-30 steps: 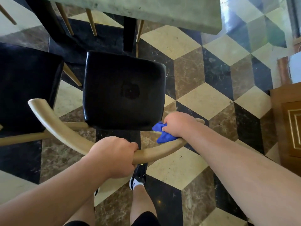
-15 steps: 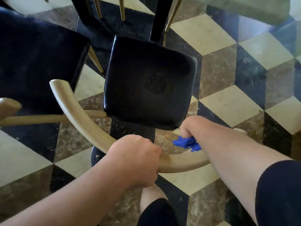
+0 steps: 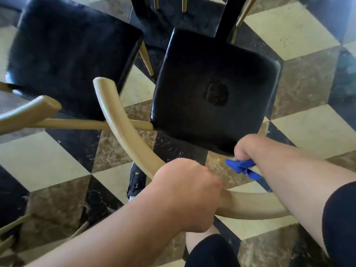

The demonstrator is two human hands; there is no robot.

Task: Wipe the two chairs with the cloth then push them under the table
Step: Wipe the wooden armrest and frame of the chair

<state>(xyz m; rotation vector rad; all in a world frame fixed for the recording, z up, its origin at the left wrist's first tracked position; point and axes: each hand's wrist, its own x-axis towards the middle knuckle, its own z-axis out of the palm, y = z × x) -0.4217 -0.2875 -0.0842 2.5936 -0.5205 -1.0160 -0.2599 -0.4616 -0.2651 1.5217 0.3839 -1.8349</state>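
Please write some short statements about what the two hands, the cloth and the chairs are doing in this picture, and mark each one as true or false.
1. The left hand is closed around the curved wooden backrest of the chair. True.
2. The blue cloth lies spread out flat on the black seat. False: it is bunched in the grip of the right hand, at the seat's near edge.
3. A second chair with a black seat stands to the left of the held one. True.
4. The floor is plain grey carpet. False: it has cream, brown and black tiles.
5. The right hand is empty. False: it holds the cloth.
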